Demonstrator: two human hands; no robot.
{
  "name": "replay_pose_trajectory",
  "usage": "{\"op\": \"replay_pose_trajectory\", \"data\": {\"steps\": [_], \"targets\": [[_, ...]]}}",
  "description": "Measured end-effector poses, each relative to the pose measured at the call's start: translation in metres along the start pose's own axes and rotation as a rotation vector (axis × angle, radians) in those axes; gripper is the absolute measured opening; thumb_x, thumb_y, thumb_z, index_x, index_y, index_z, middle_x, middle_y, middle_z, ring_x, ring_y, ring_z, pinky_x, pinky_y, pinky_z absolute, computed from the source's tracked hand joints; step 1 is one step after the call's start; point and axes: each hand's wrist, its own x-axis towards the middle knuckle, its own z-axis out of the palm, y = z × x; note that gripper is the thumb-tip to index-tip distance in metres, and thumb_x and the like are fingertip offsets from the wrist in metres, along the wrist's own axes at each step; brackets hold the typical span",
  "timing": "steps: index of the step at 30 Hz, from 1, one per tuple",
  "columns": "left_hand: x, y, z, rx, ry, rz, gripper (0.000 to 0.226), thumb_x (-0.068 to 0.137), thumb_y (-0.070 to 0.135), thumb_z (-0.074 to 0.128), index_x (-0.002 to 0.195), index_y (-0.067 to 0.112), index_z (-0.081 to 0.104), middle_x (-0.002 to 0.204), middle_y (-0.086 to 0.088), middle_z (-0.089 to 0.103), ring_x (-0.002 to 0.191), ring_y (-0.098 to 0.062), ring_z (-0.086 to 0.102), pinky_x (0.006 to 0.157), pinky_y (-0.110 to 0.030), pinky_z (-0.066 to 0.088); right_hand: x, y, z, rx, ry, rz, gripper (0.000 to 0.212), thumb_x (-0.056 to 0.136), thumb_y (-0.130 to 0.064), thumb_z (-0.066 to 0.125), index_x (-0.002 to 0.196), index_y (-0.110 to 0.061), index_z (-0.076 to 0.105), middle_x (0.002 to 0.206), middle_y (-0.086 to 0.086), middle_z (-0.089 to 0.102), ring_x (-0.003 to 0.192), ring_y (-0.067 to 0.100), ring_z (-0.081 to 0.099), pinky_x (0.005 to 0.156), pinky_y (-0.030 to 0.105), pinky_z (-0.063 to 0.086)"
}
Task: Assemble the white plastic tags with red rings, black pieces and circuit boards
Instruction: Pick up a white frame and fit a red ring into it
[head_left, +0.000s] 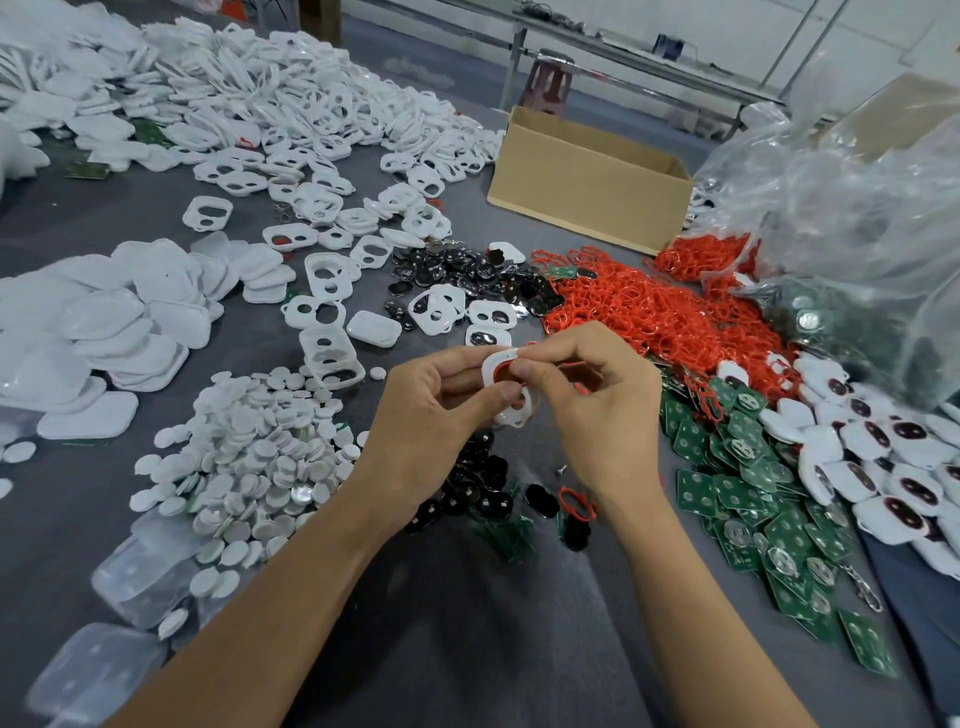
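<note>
Together, left hand (431, 410) and right hand (587, 405) pinch a rounded white tag (492, 364) bearing a thin red ring (500, 369).

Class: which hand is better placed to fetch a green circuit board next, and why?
Probably the right grip. The green circuit boards lie heaped just to its right, while the left grip, also holding the white tag, would have to cross over.
</note>
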Motion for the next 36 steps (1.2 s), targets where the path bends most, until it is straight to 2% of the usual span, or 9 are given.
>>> {"op": "replay_pose_trajectory", "data": {"steps": [7,12,18,21,23,26,28,31,36], "targets": [[0.002,-0.004,0.002,-0.216,-0.009,-0.081,0.024,0.069,0.021,0.075,0.092,0.023,0.08,0.091,-0.007,0.077,0.082,-0.014,0.073,0.075,-0.027,0.06,0.0,0.001,-0.003,-0.074,0.016,-0.051,0.008,0.08,-0.011,0.072,0.076,-0.017,0.07,0.075,-0.003,0.066,0.071,0.011,0.061,0.063,0.028,0.049],[0.001,-0.003,0.001,-0.189,-0.018,-0.056,0.025,0.07,0.021,0.074,0.094,0.025,0.079,0.091,-0.006,0.077,0.083,-0.014,0.073,0.075,-0.026,0.06,0.0,0.001,-0.001,-0.002,0.003,-0.039,0.009,0.079,-0.01,0.072,0.076,-0.019,0.07,0.076,-0.001,0.066,0.073,0.014,0.061,0.064,0.032,0.048],[-0.002,0.004,0.0,-0.08,-0.04,0.006,0.025,0.076,0.022,0.07,0.1,0.024,0.076,0.091,-0.005,0.077,0.085,-0.017,0.072,0.081,-0.031,0.06,0.002,0.0,-0.003,0.197,-0.033,-0.038,0.019,0.074,0.0,0.076,0.081,-0.017,0.071,0.083,0.002,0.06,0.08,0.007,0.057,0.067,0.022,0.043],[-0.002,0.007,-0.001,-0.033,-0.058,0.034,0.027,0.078,0.02,0.068,0.104,0.021,0.073,0.091,-0.003,0.077,0.084,-0.013,0.072,0.077,-0.023,0.058,0.002,-0.003,-0.002,0.278,-0.061,0.038,0.026,0.071,0.004,0.076,0.08,-0.02,0.07,0.088,0.004,0.057,0.085,0.01,0.056,0.068,0.026,0.046],[-0.002,0.007,-0.001,-0.005,-0.062,0.044,0.026,0.08,0.017,0.067,0.106,0.018,0.071,0.093,-0.004,0.077,0.085,-0.013,0.072,0.077,-0.02,0.056,0.004,-0.004,-0.004,0.325,-0.076,0.117,0.025,0.068,0.001,0.077,0.083,-0.017,0.07,0.088,0.003,0.061,0.08,0.008,0.059,0.068,0.023,0.048],[0.0,0.008,-0.003,0.033,-0.091,0.074,0.024,0.084,0.012,0.066,0.107,0.016,0.071,0.095,-0.005,0.077,0.09,-0.015,0.073,0.08,-0.021,0.055,0.008,-0.006,-0.011,0.428,-0.184,0.285,0.037,0.068,-0.005,0.075,0.104,-0.011,0.068,0.085,-0.004,0.07,0.07,0.008,0.064,0.066,0.02,0.053],[0.0,0.009,-0.005,0.074,-0.122,0.09,0.025,0.085,0.012,0.065,0.109,0.014,0.07,0.097,-0.005,0.077,0.094,-0.017,0.073,0.083,-0.023,0.056,0.009,-0.006,-0.013,0.421,-0.271,0.304,0.032,0.072,-0.004,0.072,0.103,-0.012,0.07,0.086,-0.002,0.074,0.074,0.011,0.067,0.07,0.025,0.056],[0.0,0.007,-0.007,0.142,-0.147,0.102,0.027,0.088,0.005,0.064,0.114,0.009,0.069,0.101,-0.006,0.076,0.099,-0.02,0.072,0.089,-0.028,0.056,0.008,-0.006,-0.013,0.41,-0.282,0.311,0.026,0.078,0.008,0.067,0.097,-0.01,0.071,0.082,0.002,0.075,0.075,0.015,0.069,0.073,0.032,0.057],[-0.001,0.005,-0.004,0.106,-0.087,0.069,0.025,0.089,0.003,0.064,0.113,0.007,0.07,0.096,-0.005,0.077,0.089,-0.013,0.073,0.073,-0.017,0.055,0.006,-0.002,-0.009,0.323,-0.242,0.287,0.022,0.083,0.004,0.067,0.095,-0.013,0.072,0.08,-0.002,0.075,0.073,0.01,0.069,0.071,0.029,0.057]]}}
